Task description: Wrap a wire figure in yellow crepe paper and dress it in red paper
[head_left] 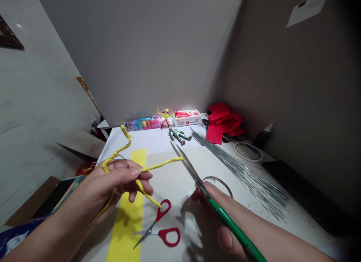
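Over the bench (158, 143), my left hand (113, 183) pinches the yellow wrapped wire (160, 165), right hand (225, 201) grips green-handled scissors (188, 166), blades seemingly open at its tip; I'd hold it taut and cut square.

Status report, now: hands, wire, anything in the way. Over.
Left hand gripping yellow wrapped wire. Right hand on green-handled shears, blades open at the wire's tip. Red scissors lying flat below the wire.
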A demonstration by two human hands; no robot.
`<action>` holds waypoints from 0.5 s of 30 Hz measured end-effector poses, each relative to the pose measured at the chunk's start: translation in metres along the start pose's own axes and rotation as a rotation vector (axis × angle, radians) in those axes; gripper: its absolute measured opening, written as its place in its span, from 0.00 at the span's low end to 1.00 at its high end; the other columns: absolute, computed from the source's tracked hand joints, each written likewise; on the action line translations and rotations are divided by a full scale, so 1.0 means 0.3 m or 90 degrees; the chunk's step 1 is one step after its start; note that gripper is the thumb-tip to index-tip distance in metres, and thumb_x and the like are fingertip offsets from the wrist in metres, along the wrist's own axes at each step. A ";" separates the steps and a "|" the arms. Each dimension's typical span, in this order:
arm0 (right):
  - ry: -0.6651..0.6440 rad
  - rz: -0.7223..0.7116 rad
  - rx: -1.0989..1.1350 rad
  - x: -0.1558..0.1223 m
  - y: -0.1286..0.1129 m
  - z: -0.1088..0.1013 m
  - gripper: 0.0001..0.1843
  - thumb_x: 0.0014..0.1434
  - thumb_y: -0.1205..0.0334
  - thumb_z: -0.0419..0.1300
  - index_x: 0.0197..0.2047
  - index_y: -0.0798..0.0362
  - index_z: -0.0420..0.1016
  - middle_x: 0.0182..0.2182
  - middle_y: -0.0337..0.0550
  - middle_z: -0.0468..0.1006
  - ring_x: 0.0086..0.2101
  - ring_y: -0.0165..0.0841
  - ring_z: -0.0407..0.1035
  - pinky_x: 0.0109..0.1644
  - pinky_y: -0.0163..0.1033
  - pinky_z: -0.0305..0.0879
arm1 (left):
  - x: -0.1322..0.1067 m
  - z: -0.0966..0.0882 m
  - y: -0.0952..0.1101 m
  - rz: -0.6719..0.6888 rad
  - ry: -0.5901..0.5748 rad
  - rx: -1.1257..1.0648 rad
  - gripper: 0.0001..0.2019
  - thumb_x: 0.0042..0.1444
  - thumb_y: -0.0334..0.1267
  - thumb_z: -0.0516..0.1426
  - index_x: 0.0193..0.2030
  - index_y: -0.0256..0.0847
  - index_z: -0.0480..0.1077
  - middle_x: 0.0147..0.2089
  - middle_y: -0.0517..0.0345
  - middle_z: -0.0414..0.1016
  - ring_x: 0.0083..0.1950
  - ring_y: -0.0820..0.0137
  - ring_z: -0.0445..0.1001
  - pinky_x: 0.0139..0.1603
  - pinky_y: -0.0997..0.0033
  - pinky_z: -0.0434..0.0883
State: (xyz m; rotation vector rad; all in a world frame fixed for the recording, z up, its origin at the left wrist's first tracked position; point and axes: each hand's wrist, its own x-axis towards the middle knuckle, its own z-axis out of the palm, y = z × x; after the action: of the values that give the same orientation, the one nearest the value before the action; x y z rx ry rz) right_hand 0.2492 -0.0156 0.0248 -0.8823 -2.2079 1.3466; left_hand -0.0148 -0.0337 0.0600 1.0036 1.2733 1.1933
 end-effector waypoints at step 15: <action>0.012 0.077 0.047 -0.007 -0.002 0.013 0.28 0.51 0.37 0.56 0.45 0.51 0.69 0.36 0.48 0.72 0.34 0.39 0.66 0.34 0.39 0.67 | -0.001 0.013 0.006 -0.025 -0.031 0.037 0.07 0.44 0.40 0.63 0.21 0.39 0.77 0.23 0.49 0.77 0.24 0.69 0.71 0.23 0.77 0.66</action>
State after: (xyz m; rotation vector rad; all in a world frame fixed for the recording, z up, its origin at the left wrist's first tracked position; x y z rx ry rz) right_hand 0.2479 -0.0198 0.0235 -1.0107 -2.1057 1.4593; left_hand -0.0110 -0.0333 0.0619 1.0399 1.2905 1.1015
